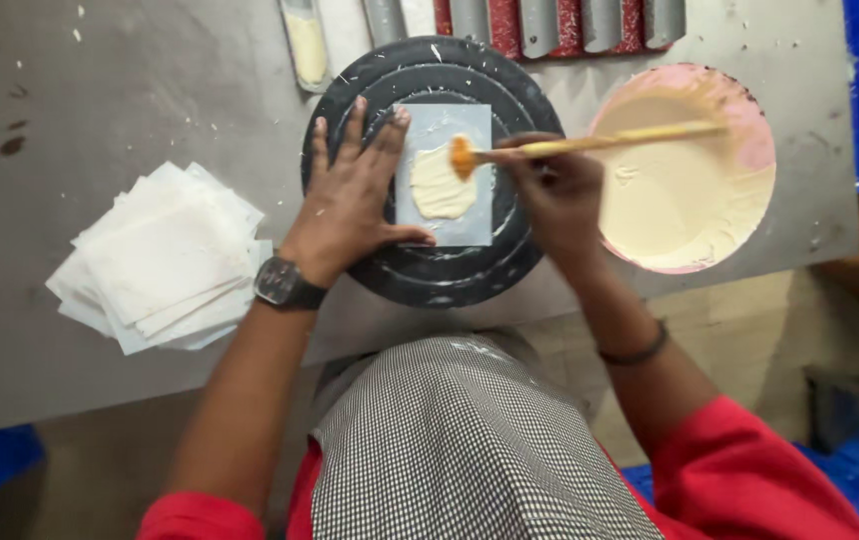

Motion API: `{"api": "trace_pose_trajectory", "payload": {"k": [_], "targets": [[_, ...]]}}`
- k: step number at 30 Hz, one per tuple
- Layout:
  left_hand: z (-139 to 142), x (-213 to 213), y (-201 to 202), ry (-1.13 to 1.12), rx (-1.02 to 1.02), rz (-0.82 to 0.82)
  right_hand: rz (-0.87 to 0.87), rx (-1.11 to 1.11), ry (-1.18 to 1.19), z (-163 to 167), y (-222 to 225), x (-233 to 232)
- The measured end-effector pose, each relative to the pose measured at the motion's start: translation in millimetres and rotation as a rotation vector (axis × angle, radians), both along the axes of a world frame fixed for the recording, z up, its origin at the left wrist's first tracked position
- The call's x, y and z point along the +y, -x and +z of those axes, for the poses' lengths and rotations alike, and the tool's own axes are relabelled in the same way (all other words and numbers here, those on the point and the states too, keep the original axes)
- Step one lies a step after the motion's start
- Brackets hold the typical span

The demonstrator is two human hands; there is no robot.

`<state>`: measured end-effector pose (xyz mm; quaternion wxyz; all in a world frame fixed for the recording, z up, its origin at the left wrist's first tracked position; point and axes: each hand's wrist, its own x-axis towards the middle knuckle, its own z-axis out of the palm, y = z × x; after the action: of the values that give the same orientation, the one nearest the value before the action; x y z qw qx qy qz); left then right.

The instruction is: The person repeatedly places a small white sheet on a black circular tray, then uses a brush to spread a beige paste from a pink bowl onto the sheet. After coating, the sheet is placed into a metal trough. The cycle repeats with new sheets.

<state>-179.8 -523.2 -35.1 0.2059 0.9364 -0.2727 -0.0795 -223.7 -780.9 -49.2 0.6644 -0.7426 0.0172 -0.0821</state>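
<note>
Head view, left hand: the person's left hand lies flat with fingers spread wide on the round black turntable, its fingertips touching the left edge of the pale square sheet of paper; it grips nothing.
Head view, right hand: the right hand is closed around the pale wooden handle of a brush with an orange head, the handle running out over the bowl.
Head view, the sheet: it sits near the middle of the turntable, with a patch of cream-coloured batter spread on it and the brush head at the patch's upper right.
Head view, supply: the round pink bowl of cream batter stands just right of the turntable on the grey metal table.
Head view, stock: a loose stack of white square sheets lies well to the left, near the wristwatch.
Risk, sliding: the sheet is pinned only along one side, so a firm stroke could drag or crease its free right edge.
Risk, spinning: the turntable may turn under the stroke if the flat palm lifts.
Risk, overrun: batter could be pushed past the sheet's edge onto the black surface.
Risk, drips: a loaded brush carried from the bowl could drip on the table between them.
</note>
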Motion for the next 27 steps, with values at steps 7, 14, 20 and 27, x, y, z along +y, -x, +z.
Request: {"api": "trace_pose_trajectory", "payload": {"k": [7, 14, 20, 27], "targets": [[-11, -10, 27, 0.050, -0.068, 0.180, -0.082, -0.208, 0.662, 34, -24, 52], [-8, -16, 33, 0.084, -0.010, 0.242, -0.036, -0.224, 0.737, 15, -19, 32], [-4, -16, 32, 0.046, 0.003, 0.247, 0.140, -0.339, 0.659, 16, -12, 25], [-7, -15, 32, 0.001, -0.007, 0.229, 0.134, -0.334, 0.754, 47, -11, 24]]}}
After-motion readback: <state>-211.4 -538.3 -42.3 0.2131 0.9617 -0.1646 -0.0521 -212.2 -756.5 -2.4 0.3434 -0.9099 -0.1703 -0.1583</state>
